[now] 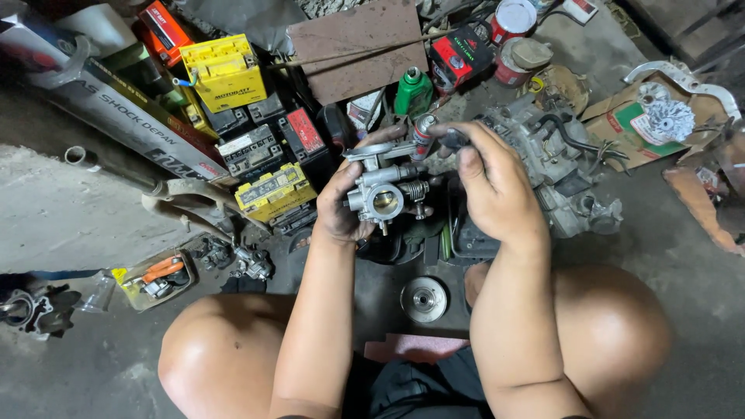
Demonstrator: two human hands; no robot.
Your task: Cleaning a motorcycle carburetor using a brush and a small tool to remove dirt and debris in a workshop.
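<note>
Carburetor [382, 194], a grey metal body with a round brass-ringed bore facing up at me, sits at the centre of the frame, cradled in my left hand [341, 206], whose fingers curl around its left side and underneath. My right hand [493, 182] is just right of it, fingers closed around a small spray can [424, 136] with a red band, held against the carburetor's top. Below my hands a round metal disc [424, 299] lies on the floor between my knees. Yellow and black batteries [264, 140] are stacked in the upper left, and an engine block [555, 167] rests behind my right hand.
</note>
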